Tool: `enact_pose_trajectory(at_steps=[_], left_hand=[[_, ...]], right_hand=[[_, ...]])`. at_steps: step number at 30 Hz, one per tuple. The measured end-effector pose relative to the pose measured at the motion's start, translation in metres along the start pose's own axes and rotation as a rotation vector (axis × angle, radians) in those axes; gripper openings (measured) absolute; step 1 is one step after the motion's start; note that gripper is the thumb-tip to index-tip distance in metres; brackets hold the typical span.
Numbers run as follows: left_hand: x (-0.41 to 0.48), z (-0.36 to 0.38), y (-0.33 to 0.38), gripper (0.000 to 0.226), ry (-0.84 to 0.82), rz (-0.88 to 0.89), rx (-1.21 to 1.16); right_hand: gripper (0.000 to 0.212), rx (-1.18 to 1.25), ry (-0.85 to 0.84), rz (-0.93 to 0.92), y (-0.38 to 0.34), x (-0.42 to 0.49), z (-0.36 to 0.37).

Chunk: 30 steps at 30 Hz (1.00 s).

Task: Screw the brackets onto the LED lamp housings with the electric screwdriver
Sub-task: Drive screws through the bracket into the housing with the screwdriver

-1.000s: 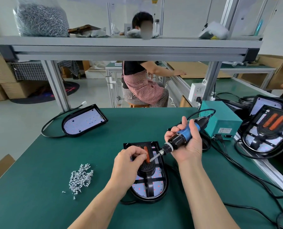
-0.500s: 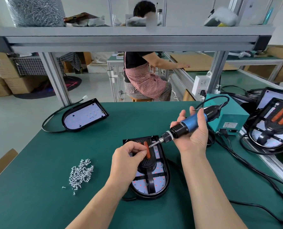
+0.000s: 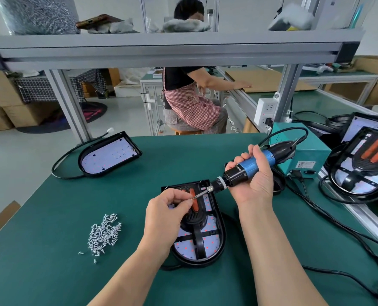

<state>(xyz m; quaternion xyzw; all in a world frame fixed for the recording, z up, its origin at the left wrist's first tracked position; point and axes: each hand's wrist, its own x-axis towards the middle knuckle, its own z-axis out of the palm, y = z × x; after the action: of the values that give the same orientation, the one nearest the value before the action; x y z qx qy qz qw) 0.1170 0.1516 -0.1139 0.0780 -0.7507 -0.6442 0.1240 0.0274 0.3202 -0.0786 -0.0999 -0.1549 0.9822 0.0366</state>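
Left hand [image 3: 168, 208] pinches what looks like a screw [image 3: 192, 198] onto the bit of the electric screwdriver [image 3: 249, 165] — right hand [image 3: 254, 180], grip wrapped round the tool — over the lamp housing [image 3: 205, 239] on the desk [image 3: 51, 217]. Seated crooked, it may drop.

Left hand [image 3: 166, 210] covered the upper-left corner of the lamp housing [image 3: 207, 244]. Its fingertips [image 3: 189, 202] met the bit of the electric screwdriver [image 3: 249, 166]; too small to tell whether they pinched anything. Right hand [image 3: 254, 184] hid the underside of the screwdriver's mid-body. Stacked housings [image 3: 364, 166] at right were cut by the frame edge. Bag of screws [image 3: 35, 14] on the shelf [image 3: 161, 44] was cropped at the top. Label [image 3: 304, 164] on the teal power supply [image 3: 304, 151] was unreadable.
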Motion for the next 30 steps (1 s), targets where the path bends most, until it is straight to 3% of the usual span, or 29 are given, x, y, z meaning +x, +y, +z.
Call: enact_pose_trajectory(at_steps=[30], left_hand=[[0.0017, 0.0015, -0.0041, 0.029, 0.032, -0.004, -0.068]], right_hand=[[0.024, -0.064, 0.054, -0.044, 0.0047, -0.0037, 0.0023]])
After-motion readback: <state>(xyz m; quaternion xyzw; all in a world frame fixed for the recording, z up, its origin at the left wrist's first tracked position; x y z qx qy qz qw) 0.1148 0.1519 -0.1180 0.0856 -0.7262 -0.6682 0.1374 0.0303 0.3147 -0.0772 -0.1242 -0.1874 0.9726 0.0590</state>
